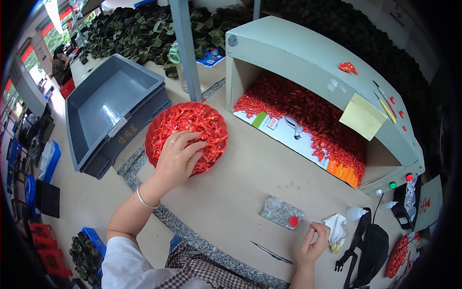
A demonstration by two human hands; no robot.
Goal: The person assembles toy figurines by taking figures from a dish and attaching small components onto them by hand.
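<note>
My left hand (175, 156) rests over a red scalloped bowl (148, 137) heaped with small shiny red pieces (192, 118). Its fingers are bent and spread apart, touching the pieces, with nothing visibly gripped. Low on the right, my right hand (314, 243) is closed, thumb and fingers curled together. Anything inside it is hidden. Beside that hand is a speckled stone slab (281, 214) with a small red cap (293, 221) and a clear round dish (273, 204) on it. Tweezers (271, 252) lie on the table to the left of my right hand.
A pale green box (308, 48), open at the front, holds a large pile of red pieces (288, 103). Grey stacked crates (115, 115) stand left of the bowl, near a metal post (185, 53). Crumpled white tissue (337, 231), a squeeze bottle (356, 213) and a black pouch (373, 253) lie right.
</note>
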